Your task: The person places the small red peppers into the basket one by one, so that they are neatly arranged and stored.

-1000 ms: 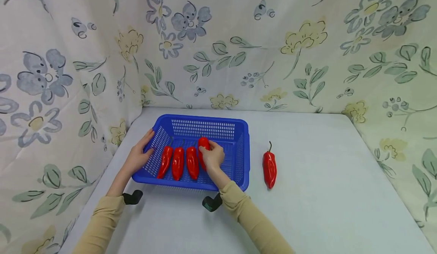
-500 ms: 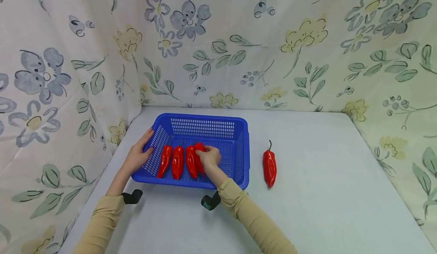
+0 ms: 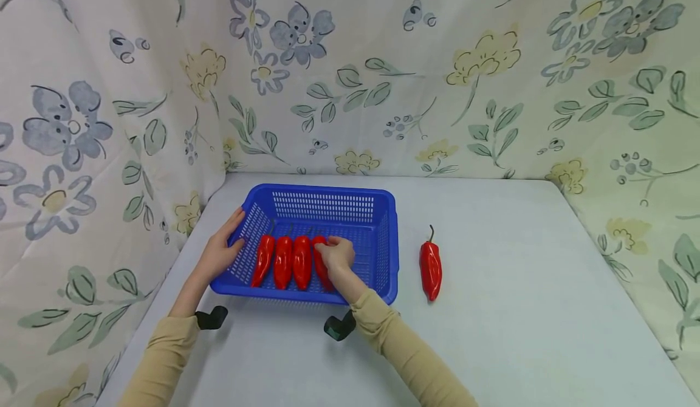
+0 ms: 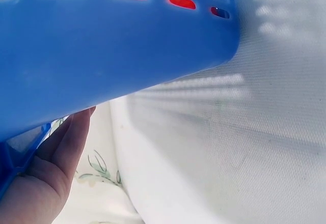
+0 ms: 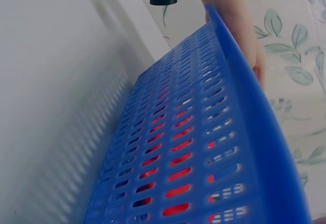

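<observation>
My left hand point(image 3: 219, 252) holds the left end of a blue plastic basket point(image 3: 387, 243), thumb inside the rim. In the left wrist view its fingers point(image 4: 74, 140) lie against the basket's outside. Inside the basket, my right hand point(image 3: 340, 254) pinches a glossy red pepper point(image 3: 324, 273) near its stem end. To its left, three more red peppers lie side by side: one pepper point(image 3: 264, 260), a second pepper point(image 3: 282, 262) and a third pepper point(image 3: 301, 262). The basket's slotted wall point(image 5: 168, 132) hides my right hand in the right wrist view.
Another red pepper point(image 3: 431, 270) lies on the white table point(image 3: 519, 304), right of the basket. A floral cloth point(image 3: 350, 140) hangs behind the table and along its sides. Black wrist cameras, such as the right one point(image 3: 339, 326), sit near the basket's front edge.
My right hand has lowered its pepper onto the basket floor beside the others. The third pepper has shifted slightly left. My left hand stays at the basket's left end.
</observation>
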### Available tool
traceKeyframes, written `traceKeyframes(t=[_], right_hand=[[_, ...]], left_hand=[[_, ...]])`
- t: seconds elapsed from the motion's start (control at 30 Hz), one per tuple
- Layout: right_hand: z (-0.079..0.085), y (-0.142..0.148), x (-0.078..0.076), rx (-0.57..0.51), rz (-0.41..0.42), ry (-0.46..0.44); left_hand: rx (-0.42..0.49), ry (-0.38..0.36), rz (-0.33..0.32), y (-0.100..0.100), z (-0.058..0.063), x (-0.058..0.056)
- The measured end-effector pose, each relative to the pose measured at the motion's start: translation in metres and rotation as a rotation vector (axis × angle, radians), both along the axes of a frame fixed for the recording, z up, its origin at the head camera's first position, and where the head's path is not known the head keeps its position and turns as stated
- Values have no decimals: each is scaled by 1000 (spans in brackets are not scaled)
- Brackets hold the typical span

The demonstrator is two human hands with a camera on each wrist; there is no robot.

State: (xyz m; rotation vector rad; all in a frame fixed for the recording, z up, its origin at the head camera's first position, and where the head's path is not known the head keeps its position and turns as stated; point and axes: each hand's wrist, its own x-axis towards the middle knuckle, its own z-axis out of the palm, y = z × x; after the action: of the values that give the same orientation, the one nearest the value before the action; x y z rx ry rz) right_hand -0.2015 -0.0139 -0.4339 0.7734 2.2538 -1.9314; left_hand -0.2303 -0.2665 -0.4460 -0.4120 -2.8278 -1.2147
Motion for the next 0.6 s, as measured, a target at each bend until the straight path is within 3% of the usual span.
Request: traceKeyframes(t=[0.33,0.6], right_hand=[[0,13,5,-47,-3,46],[6,28,13,-158,31,99]], left_hand=[[9,-5,1,1,0,1],[20,2,-7,0,1,0]])
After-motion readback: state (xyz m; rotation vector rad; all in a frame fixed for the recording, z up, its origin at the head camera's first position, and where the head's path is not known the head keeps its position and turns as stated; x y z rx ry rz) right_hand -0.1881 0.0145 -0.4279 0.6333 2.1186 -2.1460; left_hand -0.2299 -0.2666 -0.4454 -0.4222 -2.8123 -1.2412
